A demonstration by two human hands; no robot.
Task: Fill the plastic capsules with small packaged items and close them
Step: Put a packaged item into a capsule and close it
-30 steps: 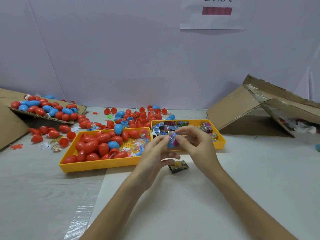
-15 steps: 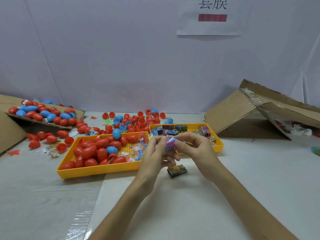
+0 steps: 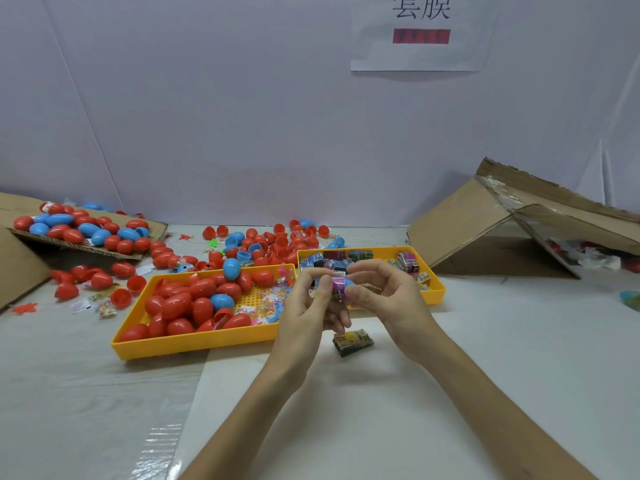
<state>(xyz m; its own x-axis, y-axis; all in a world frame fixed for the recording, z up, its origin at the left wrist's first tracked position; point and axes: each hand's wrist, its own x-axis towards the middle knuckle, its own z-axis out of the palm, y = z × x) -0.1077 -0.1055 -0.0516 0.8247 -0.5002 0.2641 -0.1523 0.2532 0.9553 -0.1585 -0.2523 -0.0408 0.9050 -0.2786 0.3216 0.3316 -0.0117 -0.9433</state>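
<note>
Holding: left hand [image 3: 310, 301] and right hand [image 3: 384, 296] both pinch blue capsule [image 3: 348, 283] mid-air, at 12 o'clock of spare packet [image 3: 353, 342].
Contents: pink wrapper [image 3: 337, 286] looks to bulge at the seam.
Tip: tuck wrapper fully in, then press halves square.

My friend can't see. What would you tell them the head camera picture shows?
The left hand and right hand pinch a pink packet against a blue capsule above a white table. A second packet lies below them. Behind are two yellow trays: the left tray holds red and blue capsules, the right tray packets.
</note>
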